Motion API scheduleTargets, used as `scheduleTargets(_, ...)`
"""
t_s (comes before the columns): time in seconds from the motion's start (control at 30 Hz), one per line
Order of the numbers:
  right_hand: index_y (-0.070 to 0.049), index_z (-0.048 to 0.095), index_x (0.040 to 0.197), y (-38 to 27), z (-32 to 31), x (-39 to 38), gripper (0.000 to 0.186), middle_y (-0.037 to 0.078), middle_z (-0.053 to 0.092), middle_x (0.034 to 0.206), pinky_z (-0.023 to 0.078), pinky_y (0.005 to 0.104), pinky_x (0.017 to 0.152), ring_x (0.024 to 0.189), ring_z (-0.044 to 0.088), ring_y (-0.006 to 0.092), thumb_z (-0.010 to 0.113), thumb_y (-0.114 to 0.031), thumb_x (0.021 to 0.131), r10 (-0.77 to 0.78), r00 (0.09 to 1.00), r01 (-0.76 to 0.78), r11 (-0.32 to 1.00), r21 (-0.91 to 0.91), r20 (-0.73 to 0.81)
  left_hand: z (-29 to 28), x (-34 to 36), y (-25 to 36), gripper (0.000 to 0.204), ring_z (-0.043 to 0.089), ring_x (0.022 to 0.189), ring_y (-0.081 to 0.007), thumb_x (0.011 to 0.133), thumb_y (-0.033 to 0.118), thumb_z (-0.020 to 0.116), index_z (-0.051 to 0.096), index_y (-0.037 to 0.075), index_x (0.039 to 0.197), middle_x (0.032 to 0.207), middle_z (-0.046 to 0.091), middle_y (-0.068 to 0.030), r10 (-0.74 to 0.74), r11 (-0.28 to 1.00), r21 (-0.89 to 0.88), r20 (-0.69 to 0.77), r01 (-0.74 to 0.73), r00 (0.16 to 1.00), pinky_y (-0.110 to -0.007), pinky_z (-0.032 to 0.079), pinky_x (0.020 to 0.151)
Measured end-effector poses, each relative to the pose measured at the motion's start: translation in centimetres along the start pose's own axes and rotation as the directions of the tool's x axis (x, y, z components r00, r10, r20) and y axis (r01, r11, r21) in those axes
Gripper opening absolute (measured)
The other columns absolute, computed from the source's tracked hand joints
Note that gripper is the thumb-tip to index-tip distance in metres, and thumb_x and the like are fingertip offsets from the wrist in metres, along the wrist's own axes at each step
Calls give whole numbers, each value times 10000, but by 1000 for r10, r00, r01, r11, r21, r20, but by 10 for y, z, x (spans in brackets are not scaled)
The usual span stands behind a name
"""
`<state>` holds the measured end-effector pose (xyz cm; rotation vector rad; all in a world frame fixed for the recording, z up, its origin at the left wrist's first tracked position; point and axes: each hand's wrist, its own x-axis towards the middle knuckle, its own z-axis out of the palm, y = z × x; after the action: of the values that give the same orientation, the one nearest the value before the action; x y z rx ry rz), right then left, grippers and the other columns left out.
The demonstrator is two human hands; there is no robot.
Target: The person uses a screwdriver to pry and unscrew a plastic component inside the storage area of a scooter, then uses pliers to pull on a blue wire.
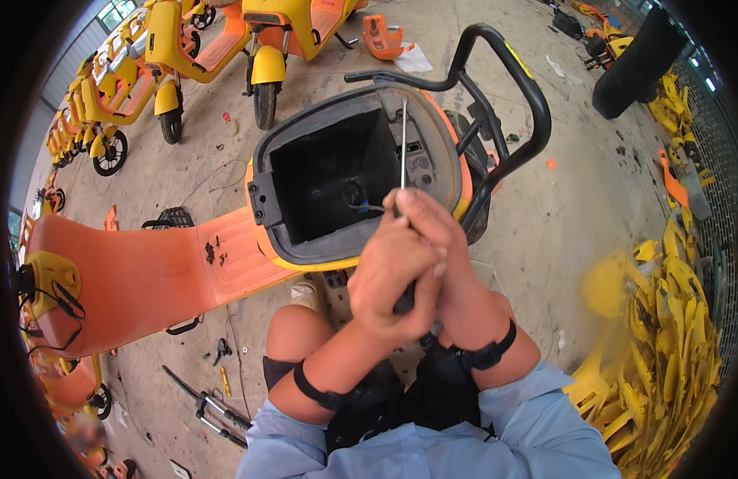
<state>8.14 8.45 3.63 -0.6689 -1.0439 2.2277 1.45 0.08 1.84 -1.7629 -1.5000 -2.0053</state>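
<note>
Both my hands are closed on a long screwdriver [403, 152], its metal shaft angled up to the right side of a scooter's open storage box [293, 184]. My left hand [393, 279] wraps round the dark handle; my right hand [423, 227] grips just above it, fingers on the shaft. The box has a dark grey rim with fittings and a dark cable [355, 195] inside. A black tubular rail [529, 112] arches beside it. Small black screws [212, 254] lie on the orange footboard [137, 287] to the left.
Rows of yellow and orange scooters [189, 48] stand at the back left. A pile of yellow panels [648, 335] fills the right side near a brick wall. A tall black bundle [628, 68] stands behind. Loose parts, wires and a fork tube [209, 407] lie on the concrete floor.
</note>
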Motion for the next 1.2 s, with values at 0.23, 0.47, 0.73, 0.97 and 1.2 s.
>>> scheduleTargets(0.23, -25, 617, 991, -2, 4, 3, 263, 14, 602, 827, 453, 219, 667, 733, 556, 71, 610, -287, 1016, 1, 1000, 0, 1000, 31, -21, 2, 1, -7, 102, 650, 894, -264, 862, -47, 661, 660, -5, 955, 917, 666, -130, 5, 1000, -3, -16, -5, 1000, -483, 470, 1049)
scheduleTargets(0.47, -49, 633, 1021, 3, 5, 8, 262, -16, 575, 801, 395, 191, 626, 679, 500, 34, 572, -303, 1032, 7, 1000, -6, 1000, 15, -21, 2, -4, -10, 100, 647, 899, -257, 872, -40, 653, 651, 2, 963, 926, 667, -130, -12, 1000, -10, -40, 11, 999, -479, 464, 1054)
scheduleTargets(0.73, -50, 623, 1019, 5, 1, 10, 265, -27, 577, 790, 380, 183, 587, 642, 482, 16, 576, -312, 1030, 12, 1000, -12, 1000, 21, 11, 5, -4, -8, 122, 655, 911, -278, 883, -54, 633, 644, -1, 992, 958, 670, -139, -3, 999, 38, -52, 5, 999, -494, 462, 1060)
scheduleTargets(0.97, -20, 607, 1009, 7, -1, 12, 261, 16, 605, 817, 467, 226, 644, 699, 559, 67, 615, -280, 1020, 44, 999, -46, 997, 68, 32, 0, -2, -7, 107, 653, 890, -277, 874, -52, 656, 646, -8, 971, 938, 669, -143, 9, 998, 59, -16, -8, 1000, -464, 494, 1007)
scheduleTargets(1.2, -15, 608, 994, 15, 5, 3, 302, 13, 605, 819, 464, 226, 656, 719, 558, 65, 613, -316, 1019, 70, 998, -70, 997, 31, 3, -9, -8, 1, 132, 652, 896, -283, 864, -73, 638, 644, -18, 984, 952, 670, -142, -12, 999, 33, 11, 12, 1000, -475, 484, 1015)
